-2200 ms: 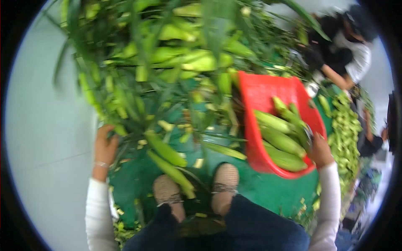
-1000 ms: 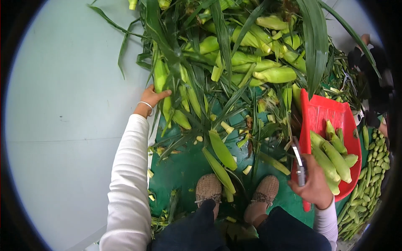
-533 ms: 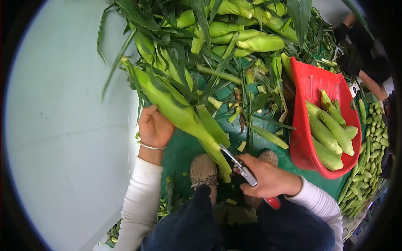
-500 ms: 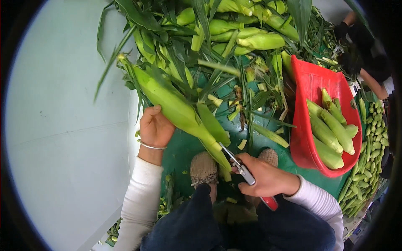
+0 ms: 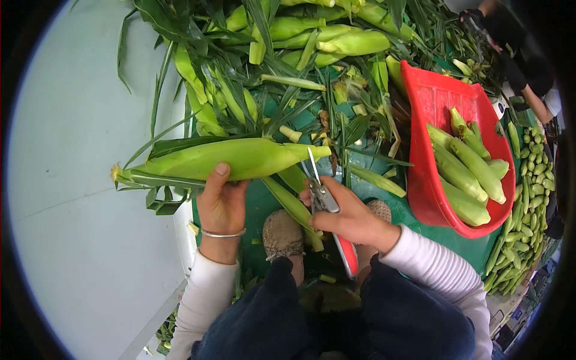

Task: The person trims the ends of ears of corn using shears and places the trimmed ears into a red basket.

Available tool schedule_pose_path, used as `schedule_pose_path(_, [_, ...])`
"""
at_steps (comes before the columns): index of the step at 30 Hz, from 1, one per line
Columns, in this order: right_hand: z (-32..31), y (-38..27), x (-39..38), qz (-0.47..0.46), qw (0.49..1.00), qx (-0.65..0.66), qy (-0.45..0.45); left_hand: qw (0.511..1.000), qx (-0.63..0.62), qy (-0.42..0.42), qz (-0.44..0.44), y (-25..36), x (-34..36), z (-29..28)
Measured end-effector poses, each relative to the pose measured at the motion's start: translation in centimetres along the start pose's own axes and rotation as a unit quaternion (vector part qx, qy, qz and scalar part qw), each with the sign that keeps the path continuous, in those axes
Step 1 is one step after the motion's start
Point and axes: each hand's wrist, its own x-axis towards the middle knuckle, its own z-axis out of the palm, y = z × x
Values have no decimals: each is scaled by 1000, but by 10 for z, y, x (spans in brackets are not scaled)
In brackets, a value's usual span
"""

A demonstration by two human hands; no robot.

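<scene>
My left hand [image 5: 221, 201] is closed around the middle of an ear of corn [image 5: 246, 157] in its green husk. The ear lies nearly level, silk tip to the left and cut-looking stalk end to the right. In my right hand [image 5: 354, 211] are pruning shears [image 5: 324, 200] with a red grip. Their blades are parted, and one crosses the front of the stalk end; whether they touch it I cannot tell. Below the ear, a loose husk leaf [image 5: 288, 203] slants down toward my shoe.
Husked ears [image 5: 354, 42] and long leaves are heaped ahead. A red scoop-shaped bin [image 5: 415, 180] to the right holds several trimmed ears [image 5: 459, 171]. Stalk scraps [image 5: 290, 133] litter the green floor. Small green pods [image 5: 528, 234] line the far right, near another person's dark-gloved hand [image 5: 510, 71].
The ear has swung from a steep slant to nearly level, its stalk end rising and its tip dropping left. My right hand has moved up and left with the shears.
</scene>
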Motion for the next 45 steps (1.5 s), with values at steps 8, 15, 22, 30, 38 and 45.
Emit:
schedule_pose_path(8, [11,12,0,-64,995,-45,60,1000,6,8,-25,-20,-16,-4])
schedule_pose_path(15, [-12,4,-7,-2,946,297,130,977,-158,-84,-119,-3,2,-16])
schedule_pose_path(22, [-7,-7,-18,-23,998,-40,52,980,-5,-104,-169,-6,7,-26])
schedule_pose_path(30, [-13,-13,-19,-116,935,-332,34,849,514,-106,-54,9,-6,-16])
schedule_pose_path(38, [-16,-5,-10,-147,937,-308,83,711,670,-211,40,3,-16,4])
schedule_pose_path(45, [-22,1,-15,-76,968,-175,163,703,667,-244,39,11,-15,9])
